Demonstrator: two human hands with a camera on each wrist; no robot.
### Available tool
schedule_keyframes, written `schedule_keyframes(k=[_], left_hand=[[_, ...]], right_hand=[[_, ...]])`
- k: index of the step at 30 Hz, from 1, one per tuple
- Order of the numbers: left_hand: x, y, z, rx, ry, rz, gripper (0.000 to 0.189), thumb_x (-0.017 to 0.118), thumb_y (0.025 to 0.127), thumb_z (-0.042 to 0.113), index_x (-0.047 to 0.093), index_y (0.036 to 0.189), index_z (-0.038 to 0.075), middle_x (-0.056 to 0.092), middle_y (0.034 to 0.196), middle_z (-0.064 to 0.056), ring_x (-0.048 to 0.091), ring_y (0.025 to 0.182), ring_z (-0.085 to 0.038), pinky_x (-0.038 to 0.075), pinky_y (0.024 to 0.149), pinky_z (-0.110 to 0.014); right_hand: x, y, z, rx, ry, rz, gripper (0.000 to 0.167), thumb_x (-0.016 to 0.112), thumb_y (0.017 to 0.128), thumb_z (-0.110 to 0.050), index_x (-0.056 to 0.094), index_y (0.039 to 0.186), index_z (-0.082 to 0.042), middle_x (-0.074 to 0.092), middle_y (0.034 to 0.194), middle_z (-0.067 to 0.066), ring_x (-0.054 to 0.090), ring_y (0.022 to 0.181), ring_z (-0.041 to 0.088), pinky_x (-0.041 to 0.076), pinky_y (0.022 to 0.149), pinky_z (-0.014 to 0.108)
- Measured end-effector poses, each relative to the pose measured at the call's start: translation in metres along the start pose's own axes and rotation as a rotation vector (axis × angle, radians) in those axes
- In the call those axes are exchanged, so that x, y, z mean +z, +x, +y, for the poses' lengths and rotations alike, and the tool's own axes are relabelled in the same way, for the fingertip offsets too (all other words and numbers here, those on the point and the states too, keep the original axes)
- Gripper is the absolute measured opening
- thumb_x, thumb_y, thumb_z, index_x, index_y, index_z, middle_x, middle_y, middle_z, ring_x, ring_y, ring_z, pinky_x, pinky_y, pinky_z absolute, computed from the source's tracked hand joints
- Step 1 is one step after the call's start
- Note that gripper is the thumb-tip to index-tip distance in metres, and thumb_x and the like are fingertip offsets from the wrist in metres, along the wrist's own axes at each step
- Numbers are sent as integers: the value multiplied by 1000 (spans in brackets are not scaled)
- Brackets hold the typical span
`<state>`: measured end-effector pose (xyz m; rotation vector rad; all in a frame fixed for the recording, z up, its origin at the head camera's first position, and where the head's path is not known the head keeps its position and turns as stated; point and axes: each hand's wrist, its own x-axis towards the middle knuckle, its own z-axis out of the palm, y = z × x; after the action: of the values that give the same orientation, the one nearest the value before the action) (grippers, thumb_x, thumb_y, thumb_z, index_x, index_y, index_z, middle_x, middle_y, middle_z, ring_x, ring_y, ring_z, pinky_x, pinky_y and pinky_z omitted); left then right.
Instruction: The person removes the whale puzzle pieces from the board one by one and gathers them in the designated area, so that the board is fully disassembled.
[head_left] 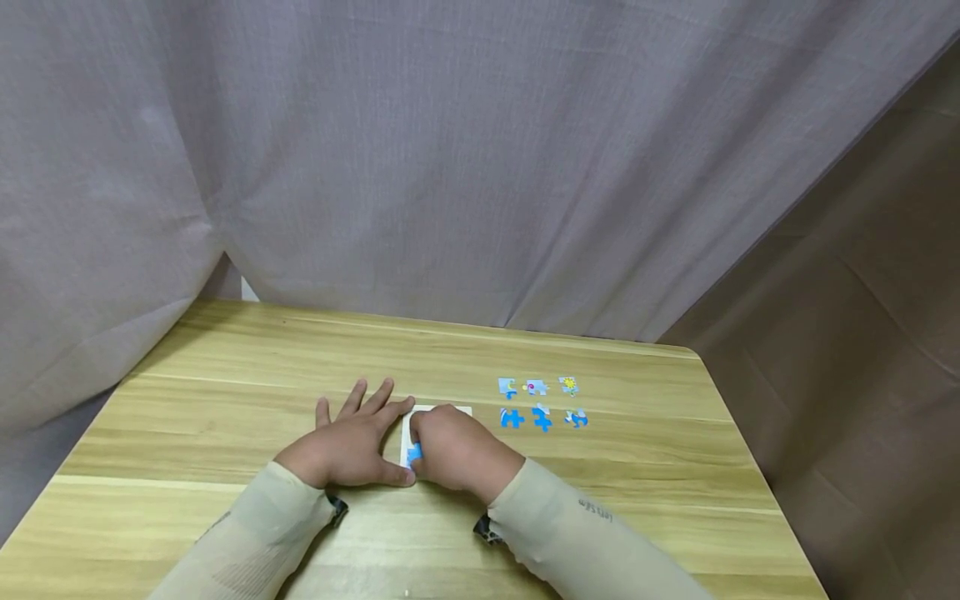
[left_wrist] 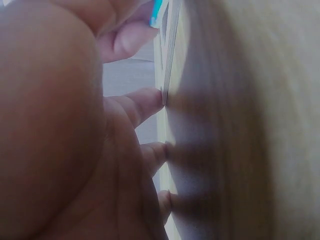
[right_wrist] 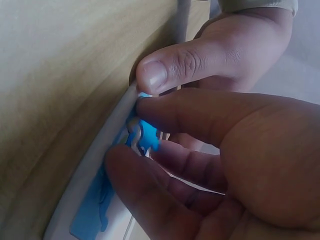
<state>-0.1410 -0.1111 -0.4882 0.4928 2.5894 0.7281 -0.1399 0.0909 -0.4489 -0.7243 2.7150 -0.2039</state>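
Note:
A puzzle tray with a white rim (head_left: 406,429) lies on the table, mostly covered by my right hand (head_left: 459,450). That hand pinches a blue jigsaw piece (right_wrist: 149,136) between thumb and fingers, low over the tray. Blue picture area (right_wrist: 89,212) shows inside the rim in the right wrist view. My left hand (head_left: 348,447) lies at the tray's left side with fingers spread; its thumb and index finger touch the edge. From the left wrist, the tray's thin edge (left_wrist: 172,50) stands against the index fingertip.
Several loose jigsaw pieces lie in two rows right of the tray, among them a yellow sun piece (head_left: 569,384) and a blue piece (head_left: 512,418). The wooden table (head_left: 637,500) ends at a grey curtain (head_left: 420,167) behind.

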Motion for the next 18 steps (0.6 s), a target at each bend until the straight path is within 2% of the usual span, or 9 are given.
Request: schedule_keyframes(k=[8, 13, 18], left_hand=[[0, -1, 2, -4, -1, 7, 117, 89, 83, 72, 33, 179, 34, 5, 192, -8, -9, 175, -49, -11, 121, -94], [1, 0, 1, -13, 7, 11, 118, 89, 82, 75, 34, 179, 34, 5, 192, -8, -10, 176, -48, -11, 122, -93], [2, 1, 0, -16, 11, 14, 118, 89, 82, 74, 34, 179, 35, 5, 192, -8, -9, 176, -48, -10, 122, -93]], right_hand=[[6, -9, 4, -13, 78, 75, 27, 90, 97, -26, 64, 99, -20, 61, 79, -10, 56, 78, 9, 50, 69, 28], [9, -16, 12, -37, 206, 110, 18, 83, 101, -15, 65, 102, -18, 58, 77, -11, 53, 71, 5, 47, 67, 24], [8, -19, 20, -86, 335, 129, 15, 76, 99, -5, 67, 102, -17, 60, 77, -12, 54, 69, 1, 49, 69, 22]])
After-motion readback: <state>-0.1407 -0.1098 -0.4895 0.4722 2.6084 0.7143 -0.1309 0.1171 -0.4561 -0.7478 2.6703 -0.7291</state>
